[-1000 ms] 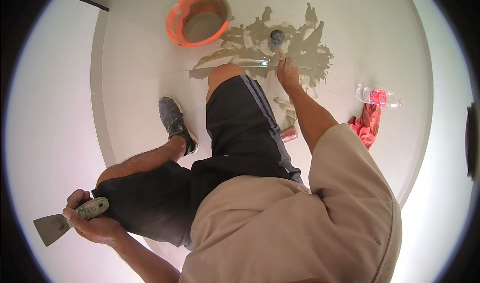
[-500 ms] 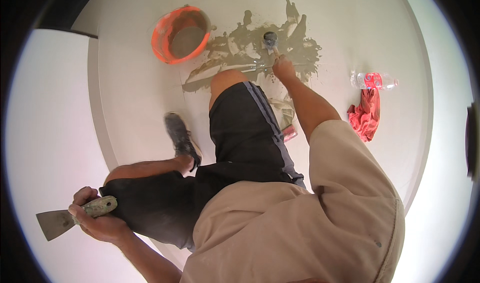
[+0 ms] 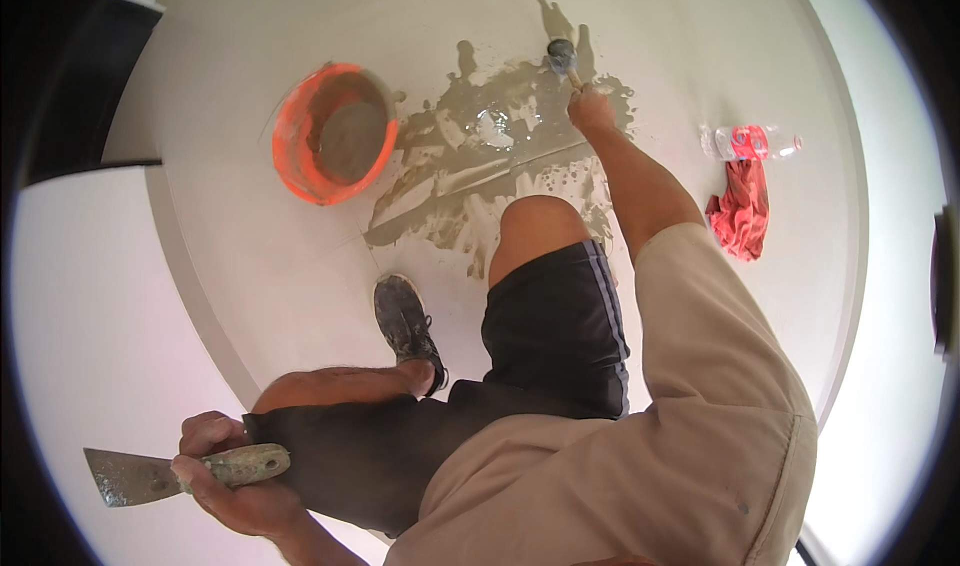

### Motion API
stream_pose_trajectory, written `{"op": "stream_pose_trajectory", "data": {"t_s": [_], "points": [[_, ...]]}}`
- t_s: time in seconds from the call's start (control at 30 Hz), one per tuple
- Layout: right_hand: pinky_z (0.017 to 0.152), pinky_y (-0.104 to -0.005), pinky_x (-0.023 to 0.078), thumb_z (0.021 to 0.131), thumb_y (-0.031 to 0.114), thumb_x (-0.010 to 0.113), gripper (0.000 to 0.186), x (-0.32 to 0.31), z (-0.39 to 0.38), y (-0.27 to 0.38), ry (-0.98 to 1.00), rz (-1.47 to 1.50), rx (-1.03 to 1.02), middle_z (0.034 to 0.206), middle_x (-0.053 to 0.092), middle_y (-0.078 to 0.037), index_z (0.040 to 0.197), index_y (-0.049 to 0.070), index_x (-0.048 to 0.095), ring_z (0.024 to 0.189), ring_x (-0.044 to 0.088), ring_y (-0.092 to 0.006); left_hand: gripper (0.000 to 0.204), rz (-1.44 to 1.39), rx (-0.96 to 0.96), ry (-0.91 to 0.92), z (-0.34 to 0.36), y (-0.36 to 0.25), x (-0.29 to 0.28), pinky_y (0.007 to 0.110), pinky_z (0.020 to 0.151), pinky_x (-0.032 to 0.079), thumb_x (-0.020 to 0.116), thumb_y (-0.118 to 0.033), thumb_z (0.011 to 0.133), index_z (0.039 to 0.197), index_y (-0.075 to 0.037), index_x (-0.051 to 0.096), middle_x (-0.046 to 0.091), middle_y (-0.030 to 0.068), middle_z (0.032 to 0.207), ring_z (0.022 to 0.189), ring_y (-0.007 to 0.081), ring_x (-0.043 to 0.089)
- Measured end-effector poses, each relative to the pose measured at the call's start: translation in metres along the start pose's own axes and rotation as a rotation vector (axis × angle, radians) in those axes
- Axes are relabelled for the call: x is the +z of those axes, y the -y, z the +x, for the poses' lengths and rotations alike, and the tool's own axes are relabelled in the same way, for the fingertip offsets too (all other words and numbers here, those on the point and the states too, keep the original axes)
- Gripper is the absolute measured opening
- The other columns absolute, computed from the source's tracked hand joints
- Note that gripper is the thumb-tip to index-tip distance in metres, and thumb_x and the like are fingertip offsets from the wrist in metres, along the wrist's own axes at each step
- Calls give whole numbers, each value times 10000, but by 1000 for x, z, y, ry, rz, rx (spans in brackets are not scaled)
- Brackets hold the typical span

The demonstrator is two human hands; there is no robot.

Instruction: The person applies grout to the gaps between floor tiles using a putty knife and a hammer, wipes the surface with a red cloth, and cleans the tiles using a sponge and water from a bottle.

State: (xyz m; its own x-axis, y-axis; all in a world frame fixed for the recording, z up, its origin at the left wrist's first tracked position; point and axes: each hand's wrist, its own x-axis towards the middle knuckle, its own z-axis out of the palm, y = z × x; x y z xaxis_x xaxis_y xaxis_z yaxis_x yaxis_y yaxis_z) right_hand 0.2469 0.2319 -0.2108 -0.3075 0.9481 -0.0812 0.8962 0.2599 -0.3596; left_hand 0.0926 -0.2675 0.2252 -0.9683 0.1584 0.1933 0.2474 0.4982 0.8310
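In my left hand [image 3: 230, 486] is a putty knife [image 3: 132, 476] with a wide metal blade and a smeared handle, held low at the left by my thigh. My right hand [image 3: 591, 109] grips the light handle of a tool with a dark, rounded head [image 3: 561, 57], which is over the far right part of a wet patch of grey-green slurry [image 3: 455, 126] spread on the pale tiled floor [image 3: 230, 86]. An orange bucket [image 3: 290, 151] with grey slurry inside stands just left of the patch. My bare knee [image 3: 540, 228] is at the near side of the smear.
A plastic bottle [image 3: 750, 143] with a red label lies on the right, touching a crumpled red cloth [image 3: 740, 216]. My shoe [image 3: 405, 321] rests on the tiles. Pale walls curve along both sides, with a dark recess [image 3: 90, 86] at the upper left.
My right hand and tool have moved farther up, toward the far edge of the smear. My knee has shifted right. The bucket sits lower and farther left in view. The putty knife stays in my left hand.
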Motion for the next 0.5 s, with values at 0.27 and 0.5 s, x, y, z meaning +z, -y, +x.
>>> {"op": "stream_pose_trajectory", "data": {"t_s": [0.27,0.5], "points": [[719,-556,543,983,153,445,232,-51,-106,-85,-90,-109,-160,904,642,-215,1126,42,590,807,655,-440,511,-168,-29,269,44,-2,69,307,653,326,354,-425,1052,772,-42,542,475,53,773,715,162,402],[710,-537,503,1006,298,470,380,-89,-238,-239,76,-178,-46,806,667,-234,890,-25,633,756,645,-426,504,-292,-6,550,59,7,143,305,674,333,381,-426,1053,776,-42,552,486,47,777,736,157,429]]}}
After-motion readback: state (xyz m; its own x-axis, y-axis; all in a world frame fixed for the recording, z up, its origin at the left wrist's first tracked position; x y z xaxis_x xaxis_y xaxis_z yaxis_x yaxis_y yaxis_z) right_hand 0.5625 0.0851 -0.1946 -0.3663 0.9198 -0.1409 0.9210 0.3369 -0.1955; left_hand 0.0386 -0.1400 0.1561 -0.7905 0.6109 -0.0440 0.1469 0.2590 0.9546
